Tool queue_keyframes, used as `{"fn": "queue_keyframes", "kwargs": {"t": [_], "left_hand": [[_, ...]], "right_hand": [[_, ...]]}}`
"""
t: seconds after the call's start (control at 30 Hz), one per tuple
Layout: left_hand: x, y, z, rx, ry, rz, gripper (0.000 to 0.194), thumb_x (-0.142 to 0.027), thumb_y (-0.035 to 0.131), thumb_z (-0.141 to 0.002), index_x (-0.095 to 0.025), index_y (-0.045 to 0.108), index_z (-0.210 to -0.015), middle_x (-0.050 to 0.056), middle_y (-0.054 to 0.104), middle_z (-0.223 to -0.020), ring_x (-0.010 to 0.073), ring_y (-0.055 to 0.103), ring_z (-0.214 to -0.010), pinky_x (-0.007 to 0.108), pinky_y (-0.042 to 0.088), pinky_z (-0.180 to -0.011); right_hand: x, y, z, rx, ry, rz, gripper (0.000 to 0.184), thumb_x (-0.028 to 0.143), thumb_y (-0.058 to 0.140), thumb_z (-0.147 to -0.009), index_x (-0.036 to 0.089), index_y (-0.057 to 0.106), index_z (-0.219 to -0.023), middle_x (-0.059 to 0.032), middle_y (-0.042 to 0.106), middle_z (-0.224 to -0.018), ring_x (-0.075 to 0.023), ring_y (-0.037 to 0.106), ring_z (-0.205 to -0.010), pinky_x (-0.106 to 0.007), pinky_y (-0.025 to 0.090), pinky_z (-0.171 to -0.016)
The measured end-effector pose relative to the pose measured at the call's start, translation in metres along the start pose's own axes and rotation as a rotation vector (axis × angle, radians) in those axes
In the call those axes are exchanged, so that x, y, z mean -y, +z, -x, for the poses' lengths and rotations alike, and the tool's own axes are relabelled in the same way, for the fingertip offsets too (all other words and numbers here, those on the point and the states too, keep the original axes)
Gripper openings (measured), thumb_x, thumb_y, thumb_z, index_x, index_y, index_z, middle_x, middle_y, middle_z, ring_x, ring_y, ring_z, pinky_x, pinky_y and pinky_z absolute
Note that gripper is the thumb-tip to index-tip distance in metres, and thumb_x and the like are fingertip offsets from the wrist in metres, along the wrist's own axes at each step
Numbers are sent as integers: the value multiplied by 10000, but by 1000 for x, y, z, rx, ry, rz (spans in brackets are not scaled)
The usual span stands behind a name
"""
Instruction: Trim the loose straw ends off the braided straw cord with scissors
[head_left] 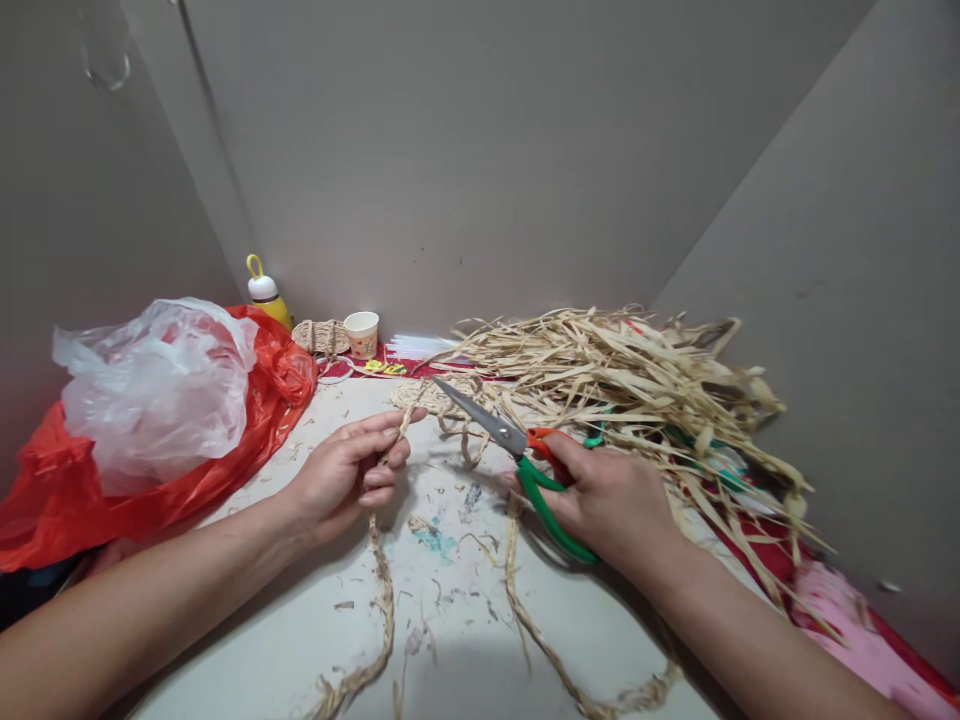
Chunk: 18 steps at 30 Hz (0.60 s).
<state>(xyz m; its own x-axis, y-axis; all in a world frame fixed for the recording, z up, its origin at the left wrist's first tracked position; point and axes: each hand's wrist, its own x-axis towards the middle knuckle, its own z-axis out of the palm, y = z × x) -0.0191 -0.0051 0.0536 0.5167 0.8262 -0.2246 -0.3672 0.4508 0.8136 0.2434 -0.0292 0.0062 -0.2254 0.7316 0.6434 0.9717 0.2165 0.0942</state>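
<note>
Between the thumb and fingers of my left hand (360, 465) is a twisted straw cord (384, 590), which hangs down over the table toward me. My right hand (611, 495) grips a pair of scissors (491, 425) with one green and one orange handle; the blades point up and left toward the cord. Just below the right fingers another length of cord (517, 600) runs down the table. Whether the right hand also holds that cord I cannot tell. A coiled woven straw piece (416, 397) lies behind the blades.
Loose dry straw (600, 370) is heaped at the back right. On the left lie a red plastic bag (277, 400) and a clear plastic bag (157, 390). A yellow bottle (270, 300), a paper cup (362, 337) and a woven straw bundle (321, 337) stand along the back. Straw scraps litter the white tabletop (247, 630).
</note>
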Motion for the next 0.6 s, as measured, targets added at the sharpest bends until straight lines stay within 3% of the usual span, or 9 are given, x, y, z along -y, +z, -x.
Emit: {"fn": "queue_keyframes", "kwargs": {"t": [0.23,0.47,0.6], "left_hand": [[2,-2,-3,-43,29,-118,348,-248,599,-829,-188,581,-1170,-60,392,-610,13,194,-415,122,151,-379],[16,2,-2,-70,63,-387,410,-339,634,-804,-188,577,-1181,-66,449,-566,18,232,-381,145,170,-359],[25,2,1,-71,155,-612,409,-350,584,-840,-186,586,-1214,-45,516,-571,45,393,-428,155,307,-412]], "right_hand": [[1,-4,-2,79,176,-250,443,645,495,-766,212,577,-717,25,501,-451,-134,450,-404,-240,259,-449],[24,-30,-13,123,544,-968,337,526,638,-720,208,526,-701,20,539,-574,-119,474,-486,-245,379,-460],[41,-39,-13,157,714,-1356,386,512,710,-666,208,496,-766,24,589,-635,-91,449,-426,-243,382,-416]]}}
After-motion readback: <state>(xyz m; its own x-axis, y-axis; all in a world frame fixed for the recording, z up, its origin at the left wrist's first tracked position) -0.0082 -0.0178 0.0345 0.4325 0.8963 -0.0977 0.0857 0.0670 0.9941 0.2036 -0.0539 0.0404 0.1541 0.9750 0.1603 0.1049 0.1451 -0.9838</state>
